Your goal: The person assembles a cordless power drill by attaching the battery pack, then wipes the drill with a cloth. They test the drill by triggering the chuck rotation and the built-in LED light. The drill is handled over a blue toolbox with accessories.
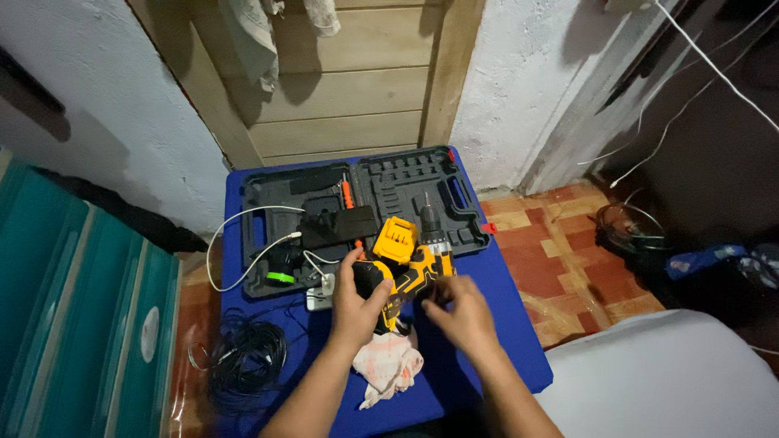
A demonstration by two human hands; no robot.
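Cordless drill point(406, 264) sits in both hands above the blue table point(503, 300), just in front of the open black tool case point(389, 182). Left hand point(357, 300) is wrapped closed around the black handle, thumb up beside the body. Right hand point(462, 312) is at the front end near the chuck, fingers curled in; whether it pinches something small or just steadies the body, cannot tell, that part is blurred

Handling, my read: rigid plastic and metal body, moderately heavy, with the weight biased to the battery end. The yellow battery block point(399, 239) sticks out toward the case, so the drill will want to tip that way if held only by the nose. Best hold is the handle, where the dark grip looks rubbery and not slippery. The chuck point(428, 219) is bare metal, smoother, a poor place to carry from. Not fragile, but a drop onto the tiled floor point(568, 259) could crack the housing

Looks: yellow and black shell, dark chuck with a short bit pointing away from the person, toward the case

Around it: stained white rag point(389, 365) on the table under the hands, white cable point(243, 243) with a green part at the case's left, coil of black wire point(243, 361) off the table's left edge
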